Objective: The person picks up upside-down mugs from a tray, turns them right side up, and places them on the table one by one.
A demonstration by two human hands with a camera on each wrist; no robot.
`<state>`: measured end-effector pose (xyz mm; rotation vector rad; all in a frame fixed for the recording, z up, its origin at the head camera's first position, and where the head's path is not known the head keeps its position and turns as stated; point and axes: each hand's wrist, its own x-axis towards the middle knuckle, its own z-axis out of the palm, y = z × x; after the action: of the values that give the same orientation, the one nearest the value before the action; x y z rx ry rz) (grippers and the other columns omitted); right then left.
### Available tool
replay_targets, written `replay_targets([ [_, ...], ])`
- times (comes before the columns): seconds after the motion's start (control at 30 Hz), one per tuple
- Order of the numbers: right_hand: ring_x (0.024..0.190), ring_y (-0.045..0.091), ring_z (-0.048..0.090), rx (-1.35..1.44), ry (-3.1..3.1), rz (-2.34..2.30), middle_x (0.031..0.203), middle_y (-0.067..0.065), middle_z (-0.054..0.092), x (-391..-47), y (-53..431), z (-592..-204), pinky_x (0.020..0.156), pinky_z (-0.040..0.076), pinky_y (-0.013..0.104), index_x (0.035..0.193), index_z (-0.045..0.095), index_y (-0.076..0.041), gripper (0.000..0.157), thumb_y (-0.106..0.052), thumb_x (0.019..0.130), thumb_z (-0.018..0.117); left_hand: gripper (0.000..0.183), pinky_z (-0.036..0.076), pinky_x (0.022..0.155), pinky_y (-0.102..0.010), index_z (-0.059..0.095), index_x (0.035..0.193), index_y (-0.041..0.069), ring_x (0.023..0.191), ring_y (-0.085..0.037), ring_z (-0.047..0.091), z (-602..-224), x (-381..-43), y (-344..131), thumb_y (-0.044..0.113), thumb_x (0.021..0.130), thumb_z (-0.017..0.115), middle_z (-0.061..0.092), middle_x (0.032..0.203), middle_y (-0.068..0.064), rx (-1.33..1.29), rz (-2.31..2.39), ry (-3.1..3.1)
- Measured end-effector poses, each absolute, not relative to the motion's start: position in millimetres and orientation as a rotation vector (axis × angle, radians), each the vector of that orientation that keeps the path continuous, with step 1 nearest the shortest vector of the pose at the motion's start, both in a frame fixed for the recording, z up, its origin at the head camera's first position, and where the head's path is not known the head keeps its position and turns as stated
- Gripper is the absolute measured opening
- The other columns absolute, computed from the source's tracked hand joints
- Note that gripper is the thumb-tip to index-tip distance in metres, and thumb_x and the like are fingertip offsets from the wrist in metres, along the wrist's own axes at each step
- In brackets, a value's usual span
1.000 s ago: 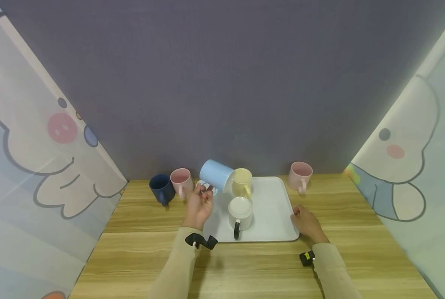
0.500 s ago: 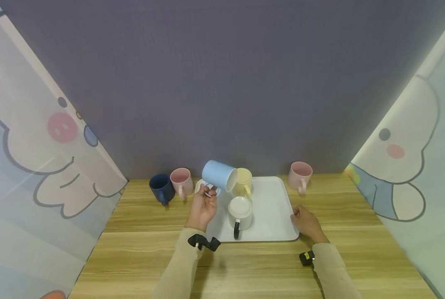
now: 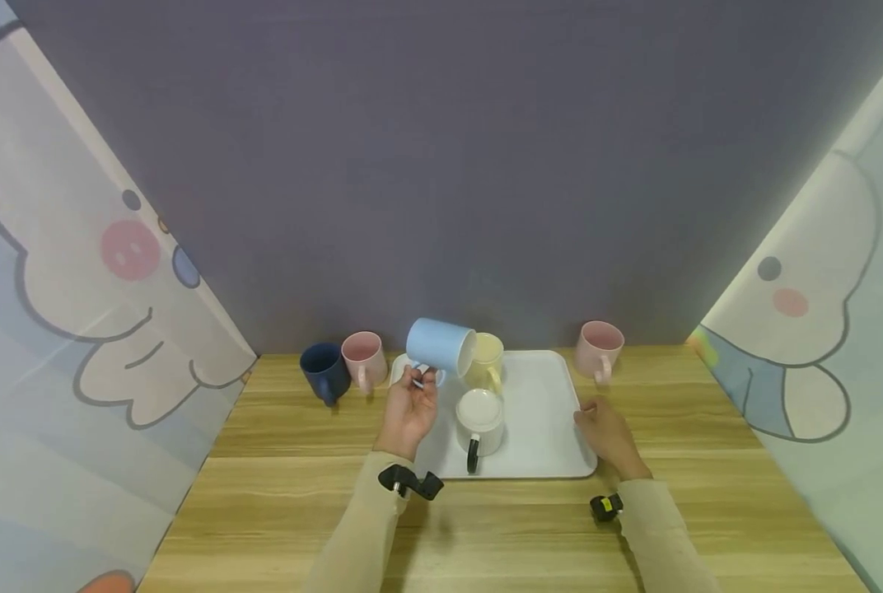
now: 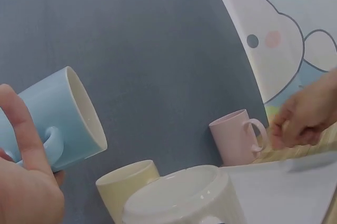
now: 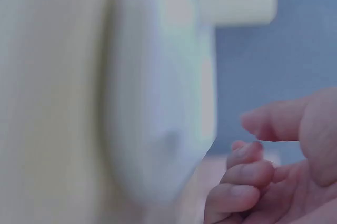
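My left hand (image 3: 409, 412) holds a light blue mug (image 3: 436, 344) by its handle, above the left part of a white tray (image 3: 545, 420). The mug lies tilted on its side, its mouth facing right; in the left wrist view a finger crosses the handle (image 4: 54, 145). My right hand (image 3: 610, 436) is at the tray's right edge with loosely bent fingers. In the right wrist view, nothing shows between its thumb and fingers (image 5: 234, 197). A white mug (image 3: 480, 424) with a black handle stands base up on the tray, in front of a yellow mug (image 3: 484, 362).
A navy mug (image 3: 324, 375) and a pink mug (image 3: 364, 361) stand on the wooden table (image 3: 286, 461) left of the tray. Another pink mug (image 3: 597, 352) stands behind its right side. A dark grey wall (image 3: 441, 165) rises along the table's back.
The blue mug has moved right with my left hand and turned more level. My right hand has shifted slightly up at the tray edge. The head view has shifted a little.
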<state>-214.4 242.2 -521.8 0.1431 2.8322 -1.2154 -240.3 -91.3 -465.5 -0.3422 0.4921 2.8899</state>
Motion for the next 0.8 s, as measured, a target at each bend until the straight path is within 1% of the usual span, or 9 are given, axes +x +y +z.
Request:
replay_targets([
  [0.07,0.09,0.029,0.062,0.118,2.8,-1.357,0.104,0.024,0.065,-214.9,226.9,-511.3,0.076,0.052,0.038,0.119,0.059,0.007,0.029,-0.017,0.103,0.054,0.044,0.048,0.057,-0.011,0.049,0.079,0.005,0.065,-0.01,0.059,-463.6,-239.3,-89.9,0.025,0.112,0.028,0.053,0.092,-0.011,-0.323,2.893,0.45],
  [0.1,0.084,0.024,0.06,0.098,2.758,-1.435,0.095,0.019,0.065,-215.4,217.9,-505.5,0.071,0.049,0.033,0.118,0.06,0.007,0.029,-0.017,0.103,0.055,0.042,0.049,0.059,-0.011,0.048,0.081,0.005,0.067,-0.011,0.059,-462.1,-238.0,-88.9,0.025,0.112,0.028,0.053,0.09,-0.011,-0.311,2.894,0.432],
  [0.2,0.066,0.012,0.048,0.008,2.539,-1.708,0.074,0.004,0.055,-217.5,188.9,-489.5,0.06,0.04,0.024,0.115,0.062,0.008,0.026,-0.016,0.104,0.055,0.038,0.051,0.061,-0.012,0.046,0.086,0.004,0.071,-0.013,0.061,-458.3,-234.6,-85.0,0.023,0.112,0.028,0.053,0.085,-0.008,-0.265,2.898,0.38],
  [0.3,0.056,0.007,0.04,-0.117,2.286,-1.889,0.067,-0.004,0.045,-219.2,163.3,-476.4,0.054,0.035,0.021,0.12,0.059,0.011,0.031,-0.016,0.107,0.051,0.034,0.052,0.063,-0.013,0.045,0.09,0.003,0.074,-0.014,0.064,-457.4,-232.0,-79.9,0.022,0.112,0.027,0.055,0.082,-0.007,-0.22,2.899,0.35],
  [0.43,0.056,0.004,0.039,-0.214,1.994,-2.044,0.07,-0.006,0.046,-220.5,133.0,-464.9,0.054,0.034,0.018,0.13,0.054,0.014,0.037,-0.016,0.109,0.046,0.033,0.053,0.065,-0.013,0.045,0.093,0.004,0.076,-0.014,0.067,-458.7,-231.0,-73.1,0.023,0.113,0.026,0.058,0.077,-0.004,-0.191,2.885,0.321],
  [0.5,0.055,0.003,0.039,-0.201,1.867,-2.118,0.07,-0.007,0.046,-220.4,119.4,-462.0,0.053,0.034,0.017,0.128,0.056,0.01,0.034,-0.016,0.109,0.045,0.034,0.053,0.065,-0.013,0.045,0.093,0.004,0.077,-0.014,0.068,-459.6,-230.1,-69.8,0.023,0.113,0.026,0.058,0.078,-0.004,-0.185,2.876,0.314],
  [0.6,0.054,0.003,0.039,-0.171,1.698,-2.218,0.068,-0.008,0.046,-220.4,103.0,-460.8,0.052,0.032,0.018,0.106,0.061,-0.001,0.023,-0.018,0.11,0.045,0.034,0.053,0.066,-0.012,0.045,0.092,0.004,0.08,-0.015,0.069,-461.2,-228.2,-65.1,0.024,0.113,0.026,0.059,0.085,-0.007,-0.177,2.862,0.311],
  [0.7,0.053,0.004,0.038,-0.136,1.581,-2.299,0.066,-0.008,0.044,-220.8,92.7,-461.0,0.051,0.031,0.018,0.084,0.052,-0.012,0.029,-0.02,0.11,0.045,0.036,0.054,0.066,-0.011,0.047,0.09,0.005,0.083,-0.015,0.07,-462.0,-225.9,-61.3,0.025,0.113,0.027,0.059,0.092,-0.01,-0.161,2.845,0.332],
  [0.8,0.051,0.003,0.035,-0.12,1.514,-2.342,0.065,-0.008,0.042,-221.3,88.1,-460.6,0.05,0.03,0.018,0.078,0.046,-0.015,0.034,-0.02,0.111,0.043,0.039,0.054,0.064,-0.012,0.049,0.088,0.007,0.083,-0.013,0.071,-461.9,-224.1,-58.8,0.026,0.113,0.026,0.062,0.093,-0.009,-0.146,2.825,0.384],
])
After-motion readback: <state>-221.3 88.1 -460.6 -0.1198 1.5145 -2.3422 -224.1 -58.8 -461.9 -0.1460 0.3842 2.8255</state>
